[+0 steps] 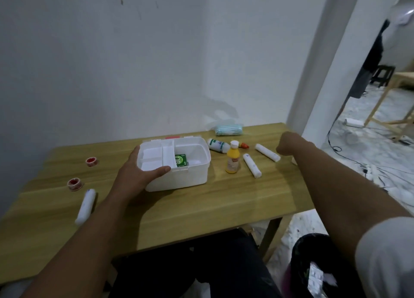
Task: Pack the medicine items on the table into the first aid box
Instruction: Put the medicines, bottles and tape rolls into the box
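Note:
The open white first aid box (pixel 179 181) stands mid-table with a green carton (pixel 181 160) inside. My left hand (pixel 136 174) grips its left front corner, thumb over the rim. To its right are a yellow bottle (pixel 232 160) standing upright, a white bottle (pixel 216 145) lying down, a small orange-capped dropper (pixel 243 145) and two white bandage rolls (pixel 252 165) (pixel 267 152). My right hand (pixel 286 145) hovers at the far roll's right end, its fingers curled out of sight. A striped pack (pixel 229 129) lies at the back.
On the left of the wooden table (pixel 201 208) lie two red tape rolls (pixel 91 161) (pixel 74 183) and a third bandage roll (pixel 86 206). A wall stands behind. A black bin (pixel 313 264) sits on the floor at right, with cables beyond it.

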The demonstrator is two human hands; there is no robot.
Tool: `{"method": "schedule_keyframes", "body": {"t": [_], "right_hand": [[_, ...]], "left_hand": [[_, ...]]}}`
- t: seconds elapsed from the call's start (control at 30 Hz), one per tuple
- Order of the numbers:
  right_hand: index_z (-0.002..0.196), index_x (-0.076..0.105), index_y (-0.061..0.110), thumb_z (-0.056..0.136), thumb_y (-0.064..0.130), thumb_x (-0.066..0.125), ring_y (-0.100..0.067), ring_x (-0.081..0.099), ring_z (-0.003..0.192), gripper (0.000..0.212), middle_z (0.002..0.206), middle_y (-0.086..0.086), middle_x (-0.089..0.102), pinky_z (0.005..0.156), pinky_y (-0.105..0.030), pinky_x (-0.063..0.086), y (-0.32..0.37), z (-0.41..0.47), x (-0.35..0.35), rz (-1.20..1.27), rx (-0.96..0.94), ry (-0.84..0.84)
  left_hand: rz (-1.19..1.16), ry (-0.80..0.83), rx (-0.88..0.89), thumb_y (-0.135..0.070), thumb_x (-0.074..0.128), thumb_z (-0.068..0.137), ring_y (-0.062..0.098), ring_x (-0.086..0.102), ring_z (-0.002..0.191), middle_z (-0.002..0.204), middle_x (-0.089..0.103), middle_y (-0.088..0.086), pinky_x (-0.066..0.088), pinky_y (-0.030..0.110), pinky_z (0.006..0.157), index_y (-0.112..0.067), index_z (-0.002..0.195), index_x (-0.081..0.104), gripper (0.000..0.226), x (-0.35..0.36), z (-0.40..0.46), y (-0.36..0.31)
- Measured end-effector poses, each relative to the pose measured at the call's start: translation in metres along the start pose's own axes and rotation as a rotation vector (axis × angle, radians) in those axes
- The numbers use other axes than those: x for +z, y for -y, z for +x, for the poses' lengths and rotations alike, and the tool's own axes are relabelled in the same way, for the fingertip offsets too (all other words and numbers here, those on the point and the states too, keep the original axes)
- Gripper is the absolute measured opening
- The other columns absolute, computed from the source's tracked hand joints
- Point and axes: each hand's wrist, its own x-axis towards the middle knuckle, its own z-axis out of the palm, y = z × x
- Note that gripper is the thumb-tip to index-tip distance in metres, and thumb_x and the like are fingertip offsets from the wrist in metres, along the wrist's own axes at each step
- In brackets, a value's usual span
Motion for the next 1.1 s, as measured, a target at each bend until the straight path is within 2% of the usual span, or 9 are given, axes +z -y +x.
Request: {"method": "schedule_keyframes", "body": {"t": [0.13,0.27,0.4,0.53,0.6,0.7,0.8,0.93,1.1], "right_hand": [[0.145,0.047,0.003,0.098,0.025,0.06,-0.031,0.052,0.132,0.053,0.146,-0.016,0.051,0.104,-0.039,0.042,-0.037,-0.015,0.024,0.022,0.192,0.187],[0.155,0.036,0.005,0.108,0.032,0.043,-0.033,0.041,0.143,0.055,0.158,-0.017,0.039,0.115,-0.039,0.032,-0.041,-0.023,0.025,0.221,0.307,0.134],[0.135,0.058,0.015,0.089,0.046,0.046,-0.034,0.057,0.122,0.056,0.135,-0.011,0.058,0.107,-0.048,0.043,-0.036,-0.026,0.013,0.246,0.283,0.027],[0.096,0.059,0.008,0.082,0.015,0.064,-0.033,0.065,0.094,0.016,0.105,-0.013,0.067,0.078,-0.036,0.053,-0.008,-0.027,-0.022,0.232,0.044,-0.217],[0.086,0.056,0.007,0.076,0.008,0.074,-0.032,0.064,0.086,0.02,0.102,-0.016,0.071,0.069,-0.033,0.05,0.022,-0.032,-0.045,0.242,-0.065,-0.3],[0.105,0.07,0.004,0.068,0.02,0.088,-0.028,0.064,0.091,0.045,0.104,-0.012,0.07,0.072,-0.033,0.051,0.071,-0.033,-0.064,0.272,-0.249,-0.302],[0.127,0.07,0.008,0.069,0.028,0.091,-0.025,0.065,0.112,0.065,0.124,-0.008,0.07,0.091,-0.031,0.052,0.115,-0.048,-0.072,0.31,-0.489,-0.253],[0.123,0.073,0.014,0.071,0.029,0.091,-0.016,0.064,0.106,0.057,0.121,-0.001,0.072,0.087,-0.026,0.05,0.156,-0.07,-0.064,0.164,-0.735,-0.109],[0.117,0.077,0.015,0.074,0.025,0.091,-0.021,0.067,0.107,0.047,0.117,-0.002,0.073,0.084,-0.029,0.051,0.191,-0.079,-0.044,0.027,-0.787,0.012]], "left_hand": [[-0.01,-0.007,0.01,-0.058,0.091,0.065,0.023,0.05,0.132,0.155,0.05,-0.005,0.046,0.038,0.092,-0.035,0.161,0.033,0.114,-0.002,0.0,0.0],[-0.011,-0.013,0.006,-0.058,0.092,0.064,0.02,0.05,0.129,0.156,0.049,-0.004,0.045,0.037,0.091,-0.034,0.162,0.032,0.117,-0.002,-0.001,-0.003],[-0.028,-0.016,0.018,-0.046,0.091,0.073,0.019,0.047,0.126,0.157,0.048,0.0,0.042,0.036,0.09,-0.03,0.162,0.031,0.109,-0.001,-0.002,-0.006],[-0.031,0.0,0.032,-0.05,0.091,0.07,0.015,0.046,0.119,0.154,0.05,-0.002,0.045,0.031,0.082,-0.032,0.16,0.035,0.107,-0.003,-0.004,-0.005],[-0.02,0.011,0.03,-0.054,0.091,0.068,0.015,0.048,0.119,0.151,0.052,-0.005,0.045,0.027,0.077,-0.034,0.158,0.038,0.107,-0.004,-0.003,-0.003],[-0.017,0.017,0.02,-0.063,0.091,0.062,0.017,0.052,0.123,0.149,0.054,-0.007,0.046,0.031,0.081,-0.036,0.157,0.039,0.111,-0.006,-0.003,-0.003],[-0.01,0.019,0.016,-0.064,0.091,0.062,0.017,0.053,0.122,0.146,0.055,-0.01,0.046,0.028,0.078,-0.037,0.155,0.04,0.11,-0.007,-0.002,-0.004],[0.014,0.019,0.001,-0.069,0.09,0.059,0.017,0.052,0.126,0.149,0.053,-0.011,0.048,0.028,0.082,-0.037,0.158,0.036,0.116,-0.007,0.0,-0.001],[0.051,-0.005,-0.025,-0.063,0.09,0.064,0.025,0.048,0.136,0.159,0.046,-0.003,0.046,0.037,0.089,-0.035,0.162,0.03,0.118,-0.003,0.001,0.0]]}}
